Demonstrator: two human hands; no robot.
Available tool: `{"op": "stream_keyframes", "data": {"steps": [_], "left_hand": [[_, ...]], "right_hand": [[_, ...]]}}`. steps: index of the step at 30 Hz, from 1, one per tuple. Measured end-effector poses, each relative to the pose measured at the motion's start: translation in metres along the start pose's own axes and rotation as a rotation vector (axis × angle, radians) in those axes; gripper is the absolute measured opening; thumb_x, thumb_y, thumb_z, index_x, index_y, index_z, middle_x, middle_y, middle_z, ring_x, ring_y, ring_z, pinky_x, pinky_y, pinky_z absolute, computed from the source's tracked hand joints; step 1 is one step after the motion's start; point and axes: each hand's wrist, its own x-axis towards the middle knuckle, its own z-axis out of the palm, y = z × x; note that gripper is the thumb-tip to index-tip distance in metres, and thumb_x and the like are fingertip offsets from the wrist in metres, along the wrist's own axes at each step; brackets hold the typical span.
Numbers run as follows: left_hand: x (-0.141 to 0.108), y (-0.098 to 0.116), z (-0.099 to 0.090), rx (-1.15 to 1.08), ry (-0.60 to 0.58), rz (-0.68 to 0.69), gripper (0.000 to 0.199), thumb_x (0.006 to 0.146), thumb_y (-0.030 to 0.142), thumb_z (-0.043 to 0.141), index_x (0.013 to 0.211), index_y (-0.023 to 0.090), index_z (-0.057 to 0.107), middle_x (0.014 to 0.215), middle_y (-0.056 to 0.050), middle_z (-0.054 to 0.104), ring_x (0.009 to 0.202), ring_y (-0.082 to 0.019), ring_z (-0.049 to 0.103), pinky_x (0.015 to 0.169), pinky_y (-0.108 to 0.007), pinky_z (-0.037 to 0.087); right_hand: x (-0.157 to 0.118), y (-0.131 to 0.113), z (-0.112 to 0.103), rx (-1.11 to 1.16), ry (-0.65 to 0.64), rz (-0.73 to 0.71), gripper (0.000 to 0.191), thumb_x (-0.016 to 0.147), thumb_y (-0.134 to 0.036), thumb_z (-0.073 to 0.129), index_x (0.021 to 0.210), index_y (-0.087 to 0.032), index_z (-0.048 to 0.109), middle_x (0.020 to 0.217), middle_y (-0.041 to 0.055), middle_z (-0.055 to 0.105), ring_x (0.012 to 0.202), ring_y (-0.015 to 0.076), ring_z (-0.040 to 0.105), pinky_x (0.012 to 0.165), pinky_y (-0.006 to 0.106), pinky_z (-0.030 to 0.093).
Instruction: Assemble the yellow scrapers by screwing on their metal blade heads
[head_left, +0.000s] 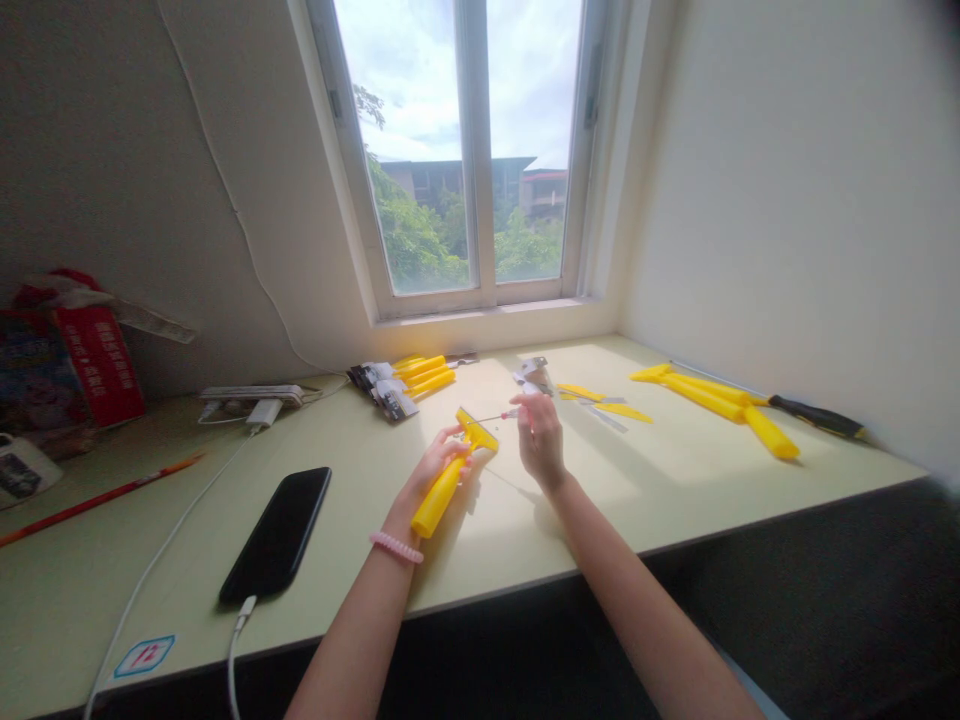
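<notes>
A person's left hand (442, 462) has its grip clenched around the handle of a yellow plastic T-shaped scraper (440, 495), over a pale green tabletop (660, 500). The right hand (540, 440) has its grip pinched on a thin, red-tipped metal pin (510, 412), which points toward the scraper's head. Loose yellow plastic handles (424, 375) lie farther off.

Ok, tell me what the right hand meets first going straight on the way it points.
Probably the small metal pieces just ahead of the right hand, though depth is hard to judge here.
</notes>
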Motion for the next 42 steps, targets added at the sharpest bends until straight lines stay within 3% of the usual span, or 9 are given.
{"op": "stream_keyframes", "data": {"steps": [4,7,11,16,22,26,29,33,42], "left_hand": [[-0.001,0.000,0.000,0.004,0.004,-0.021,0.049,0.071,0.014,0.057,0.117,0.021,0.041,0.064,0.002,0.056,0.041,-0.009,0.050,0.040,-0.016,0.038],[-0.003,0.001,0.001,-0.007,-0.013,-0.022,0.048,0.072,0.016,0.057,0.117,0.021,0.041,0.066,0.002,0.056,0.043,-0.009,0.051,0.041,-0.016,0.038],[-0.005,0.001,0.003,-0.027,-0.037,-0.007,0.047,0.073,0.016,0.057,0.117,0.021,0.041,0.067,0.001,0.056,0.045,-0.008,0.051,0.043,-0.016,0.039],[-0.002,-0.001,0.000,-0.011,-0.027,-0.006,0.050,0.072,0.016,0.057,0.119,0.021,0.040,0.066,0.001,0.056,0.044,-0.009,0.051,0.042,-0.016,0.039],[0.002,-0.003,-0.004,-0.022,-0.041,-0.056,0.051,0.072,0.016,0.059,0.119,0.022,0.041,0.067,0.001,0.057,0.043,-0.009,0.052,0.042,-0.016,0.038],[0.001,-0.002,-0.003,-0.018,-0.034,-0.054,0.050,0.072,0.017,0.059,0.118,0.022,0.041,0.067,0.001,0.057,0.044,-0.009,0.052,0.042,-0.016,0.038],[-0.001,-0.001,0.000,-0.021,-0.025,-0.012,0.048,0.072,0.016,0.058,0.117,0.021,0.043,0.066,0.001,0.057,0.044,-0.009,0.051,0.042,-0.016,0.038],[-0.002,-0.001,0.002,-0.023,-0.020,0.005,0.048,0.072,0.016,0.057,0.117,0.021,0.043,0.065,0.002,0.056,0.043,-0.009,0.050,0.041,-0.016,0.038],[-0.001,0.000,0.000,-0.020,-0.029,-0.027,0.050,0.071,0.015,0.058,0.118,0.021,0.040,0.067,0.002,0.057,0.042,-0.008,0.050,0.041,-0.016,0.038]], "right_hand": [[-0.001,-0.002,0.000,0.060,0.063,0.100,0.014,0.091,-0.030,0.046,0.087,-0.021,0.057,0.068,-0.0003,0.061,0.058,0.0136,0.056,0.057,0.025,0.044],[-0.002,-0.001,0.000,0.065,0.045,0.200,0.019,0.091,-0.034,0.047,0.079,-0.021,0.053,0.057,-0.0032,0.056,0.049,0.0118,0.052,0.050,0.023,0.039],[-0.003,0.004,0.003,0.147,-0.075,0.238,0.020,0.093,-0.033,0.034,0.085,-0.022,0.049,0.071,0.0002,0.059,0.062,0.0151,0.056,0.058,0.027,0.043],[-0.005,0.013,0.009,0.194,-0.023,0.255,0.014,0.088,-0.029,0.034,0.090,-0.022,0.046,0.088,0.0046,0.056,0.081,0.0194,0.057,0.073,0.035,0.047],[0.001,0.005,0.006,0.203,0.058,0.336,0.013,0.086,-0.033,0.048,0.093,-0.022,0.045,0.084,0.0031,0.059,0.069,0.0173,0.060,0.062,0.031,0.048],[0.002,0.000,0.003,0.198,-0.012,0.385,0.018,0.086,-0.040,0.051,0.082,-0.023,0.045,0.066,-0.0014,0.059,0.057,0.0159,0.060,0.054,0.026,0.043],[0.000,0.003,0.004,0.172,-0.078,0.366,0.018,0.090,-0.039,0.041,0.080,-0.023,0.044,0.066,-0.0011,0.058,0.059,0.0166,0.058,0.057,0.028,0.043],[-0.003,0.008,0.006,0.175,-0.042,0.291,0.009,0.087,-0.031,0.034,0.083,-0.024,0.039,0.076,0.0008,0.055,0.068,0.0175,0.057,0.063,0.031,0.045],[0.000,0.001,0.003,0.200,-0.026,0.395,0.016,0.086,-0.038,0.049,0.086,-0.024,0.041,0.065,-0.0019,0.060,0.056,0.0159,0.059,0.052,0.025,0.043]]}}
